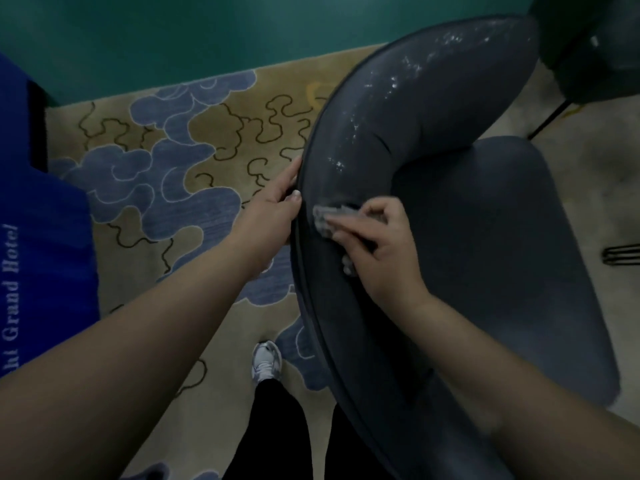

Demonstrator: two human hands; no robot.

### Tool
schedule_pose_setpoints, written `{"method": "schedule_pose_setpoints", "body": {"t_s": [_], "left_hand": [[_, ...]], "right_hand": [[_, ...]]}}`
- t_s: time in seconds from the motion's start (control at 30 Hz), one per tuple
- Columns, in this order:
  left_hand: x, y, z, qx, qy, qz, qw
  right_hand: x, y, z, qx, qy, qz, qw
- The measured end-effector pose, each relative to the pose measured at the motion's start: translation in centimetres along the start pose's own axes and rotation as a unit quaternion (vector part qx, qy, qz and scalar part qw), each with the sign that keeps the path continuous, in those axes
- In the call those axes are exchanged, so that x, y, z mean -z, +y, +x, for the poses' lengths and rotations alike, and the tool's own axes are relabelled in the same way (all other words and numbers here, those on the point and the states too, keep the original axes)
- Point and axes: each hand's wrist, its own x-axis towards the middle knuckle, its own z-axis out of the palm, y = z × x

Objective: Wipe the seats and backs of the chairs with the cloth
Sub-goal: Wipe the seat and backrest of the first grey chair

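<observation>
At the far left a blue cloth-covered surface printed with "Grand Hotel" (41,237) is seen, and beside it the patterned carpet (166,174) with its blue cloud shapes; a white trainer (266,363) is planted on the carpet just beside the chair, so the body is stood close behind the backrest.

The left hand (273,202) is curled over the outer edge of the chair's curved backrest (415,109), thumb on the upper face and fingers wrapped behind; the chair is judged to be steadied this way so that it does not shift or turn under the wiping pressure.

Just to the right, the right hand (377,247) is bunched around a small grey cloth (327,221), which is pressed by the fingers flat against the top of the backrest; only its crumpled edges show beyond the fingers.

Further along the backrest, pale glistening streaks are visible; whether these are moisture or dust cannot be told.

The seat (512,258) lies to the right, below the backrest; by the cloth's place the back is judged to be the part in hand, the seat not yet.

A second dark chair (595,46) is glimpsed at the upper right.
</observation>
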Motion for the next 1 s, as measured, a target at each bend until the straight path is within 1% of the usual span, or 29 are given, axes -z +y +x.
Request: {"method": "schedule_pose_setpoints", "body": {"t_s": [0.1, 0.17, 0.2, 0.33, 0.37, 0.4, 0.43, 0.5, 0.53, 0.57, 0.63, 0.73, 0.8, 0.83, 0.93, 0.97, 1.0], "left_hand": [[0.4, 0.3, 1.1, -0.004, -0.017, 0.008, 1.000], [0.6, 0.6, 1.8, -0.010, -0.030, 0.013, 0.999], [0.7, 0.7, 2.2, -0.010, -0.038, 0.010, 0.999], [1.2, 0.8, 3.0, -0.004, -0.049, 0.013, 0.999], [1.4, 0.7, 3.2, -0.006, -0.050, 0.014, 0.999], [1.5, 0.6, 3.3, -0.007, -0.054, 0.013, 0.998], [1.6, 0.5, 3.5, -0.008, -0.059, 0.011, 0.998], [1.8, 0.2, 3.6, -0.008, -0.068, 0.010, 0.998], [1.9, 0.1, 3.7, -0.009, -0.071, 0.009, 0.997], [1.9, 0.0, 3.8, -0.011, -0.076, 0.008, 0.997], [1.9, -0.3, 3.8, -0.013, -0.075, 0.005, 0.997], [1.7, -0.3, 3.9, -0.018, -0.068, 0.005, 0.998], [1.7, -0.2, 3.9, -0.020, -0.067, 0.003, 0.998], [1.6, -0.1, 3.9, -0.020, -0.067, 0.002, 0.998], [1.5, -0.1, 3.9, -0.017, -0.067, -0.008, 0.998], [1.5, -0.1, 4.0, -0.017, -0.067, -0.008, 0.998], [1.5, -0.1, 4.1, -0.016, -0.067, -0.007, 0.998]], "right_hand": [[-1.0, 0.1, 5.1, -0.074, 0.060, 0.005, 0.995], [-1.4, 0.3, 6.3, -0.089, 0.095, -0.003, 0.991], [-1.3, 0.3, 5.7, -0.085, 0.096, -0.002, 0.992], [0.0, -0.3, 0.2, -0.106, 0.016, 0.069, 0.992], [0.3, -0.3, -0.2, -0.106, 0.013, 0.073, 0.992], [0.6, 0.0, 0.2, -0.117, 0.031, 0.068, 0.990], [0.7, 0.4, 1.1, -0.136, 0.072, 0.063, 0.986], [0.5, 0.9, 3.7, -0.202, 0.164, 0.080, 0.962], [0.2, 0.8, 4.7, -0.222, 0.178, 0.104, 0.953], [-0.4, 0.7, 4.9, -0.230, 0.172, 0.118, 0.951], [-1.0, 0.3, 3.5, -0.228, 0.132, 0.104, 0.959], [-0.1, -0.8, -0.1, -0.204, 0.068, 0.089, 0.973], [0.5, -1.3, -0.7, -0.207, 0.047, 0.095, 0.973], [0.5, -1.6, -0.3, -0.216, 0.061, 0.097, 0.970], [-0.5, -1.9, 3.3, -0.226, 0.173, 0.069, 0.956], [-1.0, -2.0, 5.1, -0.220, 0.195, 0.050, 0.955], [-1.5, -2.0, 6.7, -0.212, 0.197, 0.028, 0.957]]}}
